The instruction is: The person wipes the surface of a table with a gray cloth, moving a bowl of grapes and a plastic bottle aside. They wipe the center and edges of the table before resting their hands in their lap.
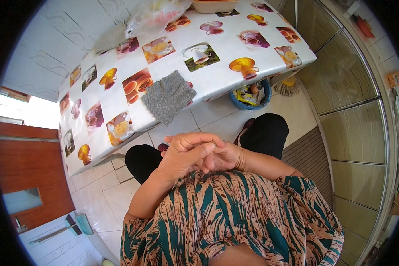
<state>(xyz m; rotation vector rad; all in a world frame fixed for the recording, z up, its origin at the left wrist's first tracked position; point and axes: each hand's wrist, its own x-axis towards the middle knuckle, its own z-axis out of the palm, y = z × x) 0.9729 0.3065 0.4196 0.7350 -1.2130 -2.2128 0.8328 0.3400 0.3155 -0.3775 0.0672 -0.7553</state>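
My left hand (184, 151) and my right hand (226, 157) are clasped together in front of my body, above my lap. The left fingers fold over the right hand, with the left thumb lying across it. Several right fingers are hidden beneath the left hand, and no object shows between the two. Closest to them is a grey cloth (168, 96), crumpled at the near edge of the table and partly hanging over it. Neither hand touches the cloth.
A table (164, 68) with a cup-patterned cover stands ahead. On its far side are a clear plastic bag (157, 17) and a tub (215, 6). Below sit a blue waste bin (251, 103) and a mop head (288, 86). Cabinets (352, 133) line the right; a door (33, 177) is left.
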